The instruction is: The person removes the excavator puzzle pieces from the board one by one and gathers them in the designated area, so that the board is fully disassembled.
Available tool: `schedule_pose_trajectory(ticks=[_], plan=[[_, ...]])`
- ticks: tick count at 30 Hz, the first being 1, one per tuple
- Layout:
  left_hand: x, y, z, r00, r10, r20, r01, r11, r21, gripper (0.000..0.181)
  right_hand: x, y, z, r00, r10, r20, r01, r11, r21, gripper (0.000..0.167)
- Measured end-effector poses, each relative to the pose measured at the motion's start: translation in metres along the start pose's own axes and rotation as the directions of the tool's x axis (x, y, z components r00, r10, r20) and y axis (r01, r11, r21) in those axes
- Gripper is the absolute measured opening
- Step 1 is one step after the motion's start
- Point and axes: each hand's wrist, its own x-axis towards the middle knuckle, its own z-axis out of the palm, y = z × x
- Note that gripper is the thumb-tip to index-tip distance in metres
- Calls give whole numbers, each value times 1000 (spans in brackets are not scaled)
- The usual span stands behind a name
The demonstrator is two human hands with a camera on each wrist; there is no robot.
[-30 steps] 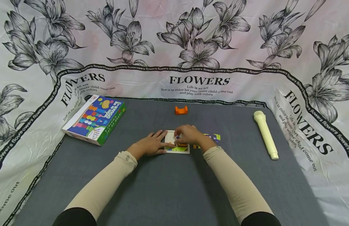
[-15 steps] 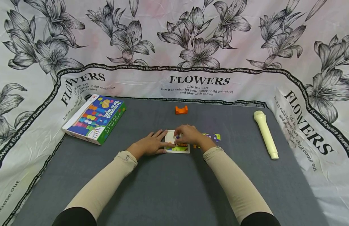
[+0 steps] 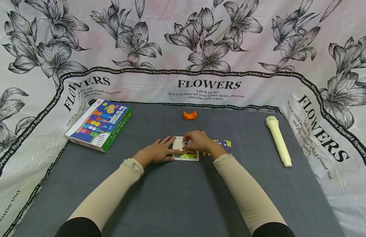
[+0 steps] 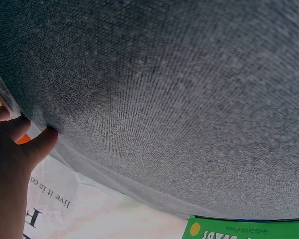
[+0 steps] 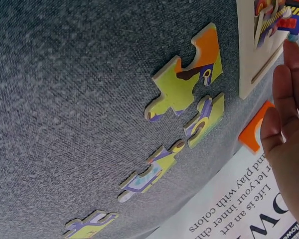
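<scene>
My left hand (image 3: 156, 151) lay, fingers spread, across the left edge of the cream, rectangular puzzle tray (image 3: 178, 143). Over the tray, my right hand (image 3: 198, 142) pinched a flat, multicoloured puzzle piece (image 5: 290, 23), probably light, stiff and smooth; opposite edges offered the best hold, since tabs might chip. Rightward lay loose, green-and-purple interlocking pieces (image 5: 182, 89).

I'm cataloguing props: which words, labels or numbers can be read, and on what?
"FLOWERS": white floral-printed cloth
"Life is an art live it in color let your inner child come out and play with colors": same cloth
"flowers", repeated: black border band
"COLUMN SET OF BEADS": green side of the blue-and-green cardboard box; other print too blurred
Beige left sleeve, cuff lettering: too small
Colourful interlocking jigsaw pieces: none readable
</scene>
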Motion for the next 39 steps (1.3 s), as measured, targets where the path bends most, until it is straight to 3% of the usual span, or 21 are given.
schedule_pose_trajectory(ticks=[13,24,31,39], plan=[[-1,1,-3,1000,-4,6,4,1000,-6,48,-1,0,-1,1000,-12,-15,12,1000,-23,29],[-3,3,-4,1000,10,-4,-10,1000,-11,48,-4,-1,-1,1000,-22,-17,23,999,23,29],[-2,2,-3,1000,3,2,-3,1000,-7,49,0,2,2,996,-70,-54,69,997,-17,30],[-3,3,-3,1000,5,3,-5,1000,-3,49,0,0,2,997,-62,-44,60,997,-50,29]])
